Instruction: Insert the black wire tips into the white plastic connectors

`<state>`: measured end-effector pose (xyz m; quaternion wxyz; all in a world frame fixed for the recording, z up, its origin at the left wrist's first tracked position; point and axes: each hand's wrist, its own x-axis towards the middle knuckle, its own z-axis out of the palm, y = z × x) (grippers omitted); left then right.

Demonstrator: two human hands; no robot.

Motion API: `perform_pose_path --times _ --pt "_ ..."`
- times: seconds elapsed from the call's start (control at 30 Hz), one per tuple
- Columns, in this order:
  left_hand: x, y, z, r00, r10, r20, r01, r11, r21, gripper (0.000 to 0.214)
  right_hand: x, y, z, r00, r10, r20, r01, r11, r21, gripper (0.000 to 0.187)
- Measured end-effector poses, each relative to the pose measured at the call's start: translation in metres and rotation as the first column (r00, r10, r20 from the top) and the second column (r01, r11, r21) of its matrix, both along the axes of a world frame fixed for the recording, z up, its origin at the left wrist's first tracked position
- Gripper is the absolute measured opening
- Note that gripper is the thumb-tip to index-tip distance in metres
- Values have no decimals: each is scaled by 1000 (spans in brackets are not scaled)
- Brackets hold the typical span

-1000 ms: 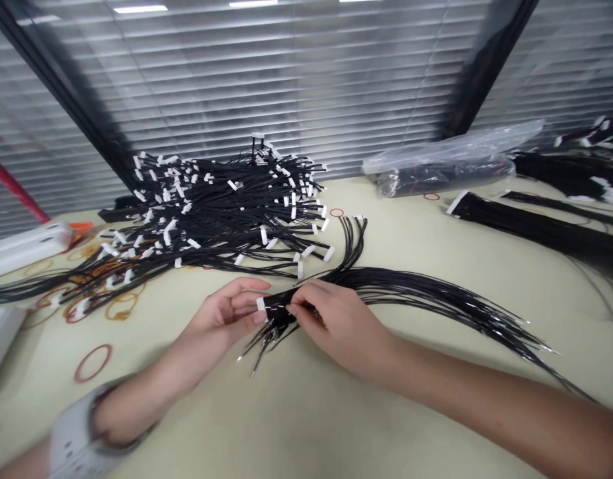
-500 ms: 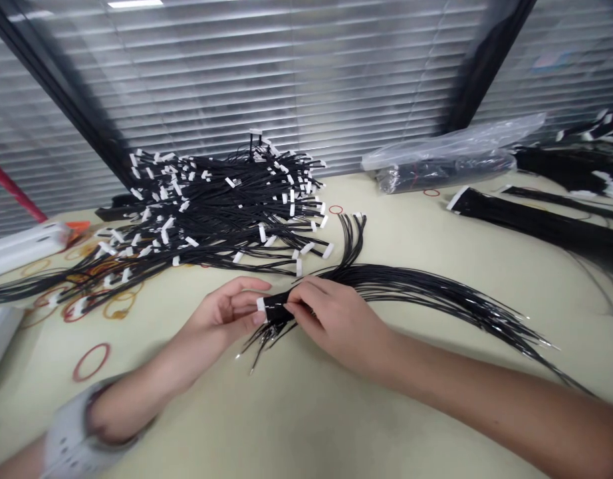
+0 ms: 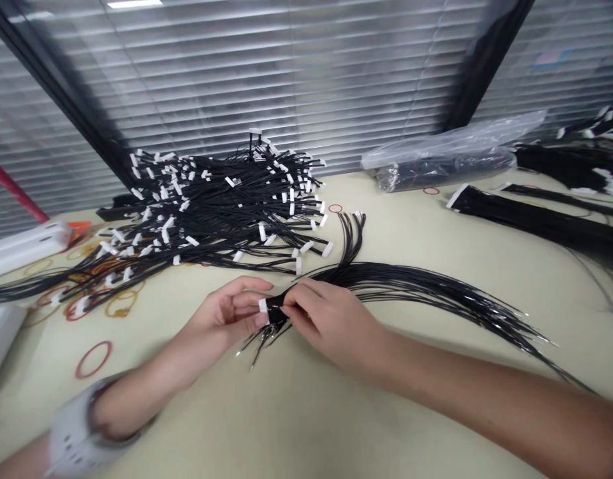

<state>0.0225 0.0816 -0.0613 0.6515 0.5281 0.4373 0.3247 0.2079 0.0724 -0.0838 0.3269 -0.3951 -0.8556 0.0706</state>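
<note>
My left hand (image 3: pixel 231 316) pinches a small white connector (image 3: pixel 262 309) at the end of thin black wires, thumb and fingers closed on it. My right hand (image 3: pixel 331 322) is closed on the same black wires just right of the connector. Under both hands lies a loose bundle of black wires (image 3: pixel 436 293) that fans out to the right across the pale table (image 3: pixel 296 412). Bare metal wire tips (image 3: pixel 254 349) stick out below my hands.
A big heap of black wire harnesses with white connectors (image 3: pixel 211 206) lies behind my hands. Rubber bands (image 3: pixel 93 359) are scattered at the left. A plastic bag of wires (image 3: pixel 446 163) and more black bundles (image 3: pixel 536 223) lie at the right. Window blinds close the back.
My right hand's fingers have slid a little left along the wires, closer to the white connector. The left hand stays almost still.
</note>
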Motion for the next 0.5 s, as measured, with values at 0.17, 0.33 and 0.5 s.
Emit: perform_pose_path --times 0.17,0.33,0.5 --pt "1 -2 2 1000 2 31 -2 1000 -1 24 0 0 3 992 23 -120 -43 985 -164 16" --pt "2 -3 2 1000 13 14 -13 1000 -8 25 -1 -2 6 976 -26 -215 -38 957 -288 11" --pt "1 -3 1 1000 1 10 -1 1000 4 24 -1 -2 7 980 -26 -195 -40 943 -329 13"
